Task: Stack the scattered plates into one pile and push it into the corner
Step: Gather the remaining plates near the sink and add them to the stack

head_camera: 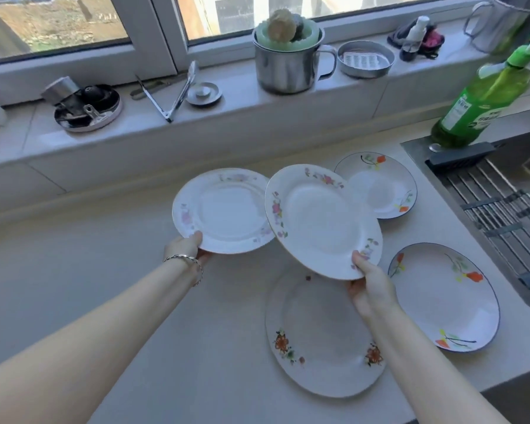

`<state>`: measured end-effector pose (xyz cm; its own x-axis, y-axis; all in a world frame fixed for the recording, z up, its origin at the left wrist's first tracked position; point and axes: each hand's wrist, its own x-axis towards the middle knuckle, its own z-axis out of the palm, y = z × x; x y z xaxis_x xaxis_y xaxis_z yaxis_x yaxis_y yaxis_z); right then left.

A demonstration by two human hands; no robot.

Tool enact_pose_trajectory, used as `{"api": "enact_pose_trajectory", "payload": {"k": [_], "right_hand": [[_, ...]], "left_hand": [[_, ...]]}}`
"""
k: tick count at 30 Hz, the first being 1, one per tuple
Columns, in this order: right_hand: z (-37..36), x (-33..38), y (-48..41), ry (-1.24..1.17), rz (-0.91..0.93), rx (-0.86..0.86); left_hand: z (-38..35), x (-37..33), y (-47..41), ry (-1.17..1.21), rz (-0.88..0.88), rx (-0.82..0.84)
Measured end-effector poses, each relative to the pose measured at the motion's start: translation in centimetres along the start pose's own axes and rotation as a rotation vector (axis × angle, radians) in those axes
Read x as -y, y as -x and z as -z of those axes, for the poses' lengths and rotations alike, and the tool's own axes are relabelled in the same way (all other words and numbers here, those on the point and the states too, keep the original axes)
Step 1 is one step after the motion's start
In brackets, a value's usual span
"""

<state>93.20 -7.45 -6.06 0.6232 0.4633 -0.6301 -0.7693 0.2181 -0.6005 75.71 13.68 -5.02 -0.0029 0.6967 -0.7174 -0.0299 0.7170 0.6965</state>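
Two pink-flowered plates are held up above the counter (129, 289); the left plate (227, 209) lies nearly level, and the right plate (322, 221) tilts, its far left rim overlapping the left plate's right edge. The left hand (185, 247) pinches the near rim of its plate, thumb on top, the other fingers hidden beneath; the right hand (369, 283) grips the near rim of its plate the same way, thumb pressed on the flowered border, fingers underneath. Three more plates lie flat on the counter: an orange-flowered plate (315, 341) below the right hand; a blue-rimmed plate (444, 295) just beside it, near the sink (502, 209); a second blue-rimmed plate (383, 188) farther back, partly hidden by the tilted plate. A green soap bottle (484, 99) stands at the sink's far edge; a metal mug (283, 68) sits on the windowsill (227, 108).
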Motion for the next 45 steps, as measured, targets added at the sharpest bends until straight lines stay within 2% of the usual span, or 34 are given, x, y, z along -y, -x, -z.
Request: {"api": "enact_pose_trajectory", "payload": {"k": [8,11,17,20,25,33,41,45], "right_hand": [[-9.0,-5.0,4.8,0.11,-0.073,0.274],[-12.8,-9.2,7.6,0.185,-0.117,0.381],[-20.0,-20.4,14.6,0.297,-0.241,0.478],[-22.8,-26.0,18.3,0.32,-0.31,0.54],[-25.9,-33.3,23.1,0.404,-0.345,0.605],[-27.7,-39.5,27.5,0.528,-0.382,0.623],[-29.5,-41.1,27.6,0.596,-0.391,0.661],[-29.7,-41.2,27.3,0.605,-0.407,0.647]], "left_hand": [[19.7,-4.2,2.5,0.154,-0.192,-0.135],[28.2,-4.9,3.8,0.188,-0.261,-0.213],[43.6,-4.6,7.3,0.29,-0.379,-0.37],[51.1,-3.7,9.0,0.304,-0.389,-0.451],[61.9,-2.1,11.0,0.344,-0.338,-0.497],[67.4,-0.4,11.6,0.373,-0.196,-0.454],[67.6,1.4,11.8,0.357,-0.145,-0.409],[68.6,1.8,11.2,0.255,-0.131,-0.396]]}}
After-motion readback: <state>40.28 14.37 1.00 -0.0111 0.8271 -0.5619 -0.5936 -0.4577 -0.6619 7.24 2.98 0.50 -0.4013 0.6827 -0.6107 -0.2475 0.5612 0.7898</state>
